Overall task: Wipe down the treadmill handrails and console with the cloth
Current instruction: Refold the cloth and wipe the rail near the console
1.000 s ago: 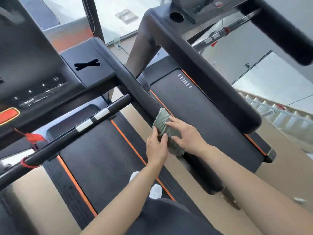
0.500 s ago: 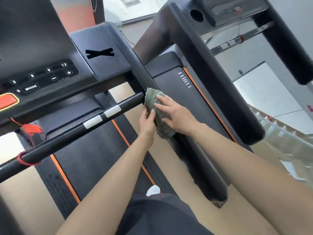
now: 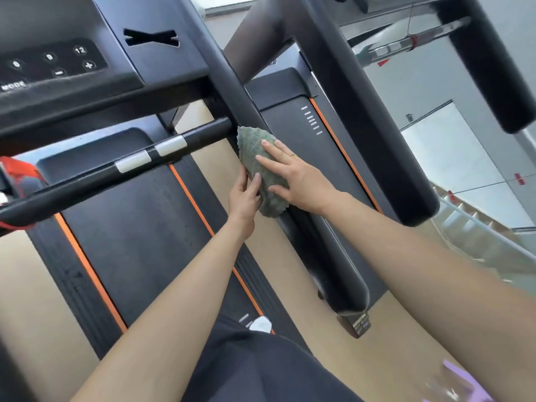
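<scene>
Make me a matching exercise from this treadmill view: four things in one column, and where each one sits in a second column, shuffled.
Things:
1. green patterned cloth
2. two silver metal plates
3. orange stripe
4. black button panel

Places:
A. along the edge of the black belt
B. top left, on the console
C. draped over the black handrail, under the right hand
D. on the black crossbar

Pairs: 1-C, 2-D, 3-A, 4-B.
</scene>
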Available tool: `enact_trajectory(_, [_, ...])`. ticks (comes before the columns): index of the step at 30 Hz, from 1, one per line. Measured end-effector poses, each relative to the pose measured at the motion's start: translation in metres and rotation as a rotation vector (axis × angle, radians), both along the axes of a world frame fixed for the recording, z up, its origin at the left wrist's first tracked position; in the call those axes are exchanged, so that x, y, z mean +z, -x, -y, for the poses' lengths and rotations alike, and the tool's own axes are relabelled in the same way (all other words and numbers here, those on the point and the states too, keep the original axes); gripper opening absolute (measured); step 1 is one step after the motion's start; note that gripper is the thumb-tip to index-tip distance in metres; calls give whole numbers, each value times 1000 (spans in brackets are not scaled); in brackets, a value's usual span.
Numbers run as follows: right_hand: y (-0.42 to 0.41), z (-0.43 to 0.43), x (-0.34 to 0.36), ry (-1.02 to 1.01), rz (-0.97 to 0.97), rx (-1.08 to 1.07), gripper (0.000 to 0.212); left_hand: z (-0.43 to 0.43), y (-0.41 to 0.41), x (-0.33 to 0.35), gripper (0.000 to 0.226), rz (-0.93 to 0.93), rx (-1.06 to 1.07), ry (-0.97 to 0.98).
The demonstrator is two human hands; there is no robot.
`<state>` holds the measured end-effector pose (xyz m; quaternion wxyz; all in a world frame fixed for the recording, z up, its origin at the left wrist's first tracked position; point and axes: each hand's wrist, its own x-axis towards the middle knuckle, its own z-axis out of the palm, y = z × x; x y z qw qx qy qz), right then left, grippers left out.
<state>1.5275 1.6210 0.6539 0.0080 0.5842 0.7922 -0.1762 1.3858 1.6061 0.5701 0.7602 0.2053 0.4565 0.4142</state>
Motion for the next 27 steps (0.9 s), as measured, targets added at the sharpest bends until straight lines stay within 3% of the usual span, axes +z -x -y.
enact_trajectory(14, [-80, 183, -11, -2, -87, -27, 71, 189, -66, 4, 55, -47, -85, -80])
enact_trajectory(22, [-115, 277, -21, 19, -256, -192, 74, 269, -97, 6, 57, -158, -157, -100])
enact_trajectory(27, [-129, 312, -26, 22, -481, -357, 70, 299, -107, 10, 71, -349, -192, -192])
